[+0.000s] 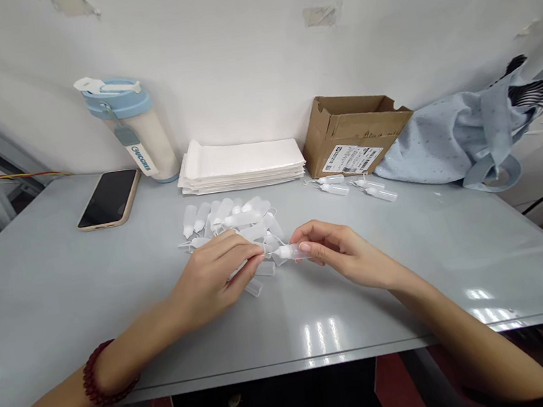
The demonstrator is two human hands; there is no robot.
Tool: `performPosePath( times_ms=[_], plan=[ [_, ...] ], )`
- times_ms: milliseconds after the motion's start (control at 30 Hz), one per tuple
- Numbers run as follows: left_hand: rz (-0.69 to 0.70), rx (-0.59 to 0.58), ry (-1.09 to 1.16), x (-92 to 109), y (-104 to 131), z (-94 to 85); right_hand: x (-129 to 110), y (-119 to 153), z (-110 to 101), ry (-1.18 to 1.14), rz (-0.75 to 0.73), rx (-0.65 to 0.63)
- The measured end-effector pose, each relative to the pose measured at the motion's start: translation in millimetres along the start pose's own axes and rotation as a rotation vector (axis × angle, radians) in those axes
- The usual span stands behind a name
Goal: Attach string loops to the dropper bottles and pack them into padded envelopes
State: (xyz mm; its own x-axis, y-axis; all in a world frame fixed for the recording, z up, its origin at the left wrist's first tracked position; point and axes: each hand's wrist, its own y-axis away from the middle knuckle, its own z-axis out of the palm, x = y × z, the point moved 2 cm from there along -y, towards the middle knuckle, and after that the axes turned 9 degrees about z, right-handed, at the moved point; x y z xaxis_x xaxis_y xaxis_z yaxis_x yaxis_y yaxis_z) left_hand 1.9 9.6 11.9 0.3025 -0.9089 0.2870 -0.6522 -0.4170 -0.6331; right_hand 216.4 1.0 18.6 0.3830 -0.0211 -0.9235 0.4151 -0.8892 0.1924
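Note:
My right hand (341, 251) is closed around a small translucent squeeze bottle (298, 251) with a white cap, held sideways with its thin tip pointing left. My left hand (222, 267) pinches the end of that thin tip between thumb and forefinger; any small piece inside the pinch is hidden. Under and behind the hands lies a loose pile of similar bottles (243, 218), partly covered by my left fingers. Farther right, several more such bottles (380, 194) lie apart from the pile, in front of a cardboard box.
Along the wall stand a bottle with a blue lid (139, 127), a stack of white padded envelopes (246, 163), the open cardboard box (353, 135) and a light blue cloth bag (437, 140). A phone (109, 198) lies at the left on the grey table (37, 297).

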Motion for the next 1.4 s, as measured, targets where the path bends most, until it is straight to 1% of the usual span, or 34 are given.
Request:
performPosePath(
  times_ms=[233,433,567,900,1067,1300,1400],
  plan=[
    [0.019,-0.009,-0.053,-1,2,2.0,-3,2,2,0.1,-0.01,0.027],
    [0.039,-0.039,-0.096,-1,3,4.4,-4,2,4,0.241,-0.079,0.095],
    [0.051,-0.051,-0.129,-1,3,5.5,-4,1,7,0.292,-0.118,0.136],
    [0.09,-0.044,-0.168,0,4,7.0,-1,-1,12,0.304,-0.171,0.175],
    [0.1,-0.044,-0.196,1,4,7.9,0,-1,14,0.303,-0.164,0.175],
    [0.11,-0.043,-0.182,0,6,8.6,2,-2,16,0.264,-0.144,0.173],
    [0.099,-0.025,-0.164,1,5,7.0,2,-1,16,0.23,-0.138,0.164]
  ],
)
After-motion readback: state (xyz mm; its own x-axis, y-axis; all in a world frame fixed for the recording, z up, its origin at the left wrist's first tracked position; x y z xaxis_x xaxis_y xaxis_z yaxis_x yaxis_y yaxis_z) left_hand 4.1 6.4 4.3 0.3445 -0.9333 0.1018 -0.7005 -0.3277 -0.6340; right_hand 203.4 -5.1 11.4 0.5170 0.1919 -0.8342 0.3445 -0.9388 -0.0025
